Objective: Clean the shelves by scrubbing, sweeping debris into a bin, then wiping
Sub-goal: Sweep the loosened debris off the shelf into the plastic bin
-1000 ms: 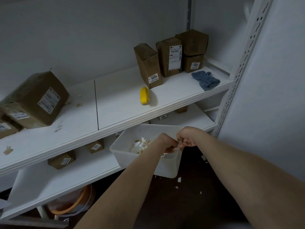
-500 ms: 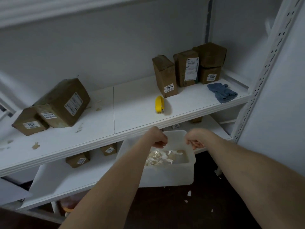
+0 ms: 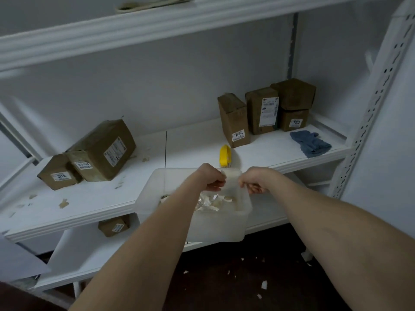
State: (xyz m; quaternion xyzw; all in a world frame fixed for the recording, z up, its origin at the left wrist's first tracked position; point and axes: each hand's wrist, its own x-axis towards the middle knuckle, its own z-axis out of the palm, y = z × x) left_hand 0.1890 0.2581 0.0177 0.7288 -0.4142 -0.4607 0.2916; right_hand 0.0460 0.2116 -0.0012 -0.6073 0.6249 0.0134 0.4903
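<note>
Both my hands hold a translucent white bin (image 3: 215,227) by its rim, in front of the middle shelf (image 3: 195,142). My left hand (image 3: 211,178) and my right hand (image 3: 253,181) grip the same edge close together, fingers curled over it. Torn paper scraps (image 3: 211,202) lie inside the bin. A yellow scrub brush (image 3: 225,156) stands on the shelf just behind the bin. Near the shelf's right end lies a blue cloth (image 3: 311,143). Brown scraps (image 3: 63,203) are scattered on the shelf's left part.
Labelled cardboard boxes stand at the back right (image 3: 262,111) and lie at the left (image 3: 101,151). The lower shelf (image 3: 74,250) carries a small box (image 3: 114,225). An upper shelf (image 3: 157,21) overhangs. A perforated upright (image 3: 368,117) bounds the right. Paper bits (image 3: 264,285) dot the dark floor.
The bin has been lifted from below the shelf edge up to the level of the middle shelf. My view has tilted upward, bringing the upper shelf into sight.
</note>
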